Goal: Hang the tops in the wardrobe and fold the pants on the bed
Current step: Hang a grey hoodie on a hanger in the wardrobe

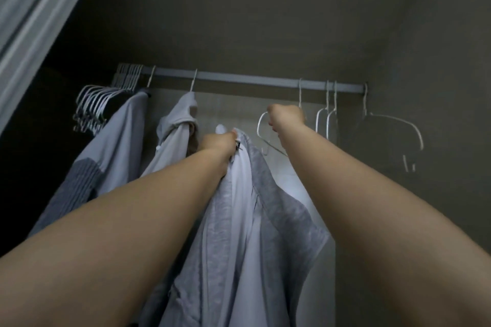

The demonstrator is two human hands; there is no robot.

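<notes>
Fingers of the right hand (287,117) curled round a hanger (263,130) on the rail (239,78), likely to lift it free, while the left hand (220,141) gripped the top (247,207) bunched, raised beside it for threading.

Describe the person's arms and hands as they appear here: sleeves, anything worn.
Both forearms are bare: no sleeves reach into view. No watch, bracelet or glove shows on the left hand or the right hand. Rings cannot be ruled out; the fingers are mostly hidden.
</notes>
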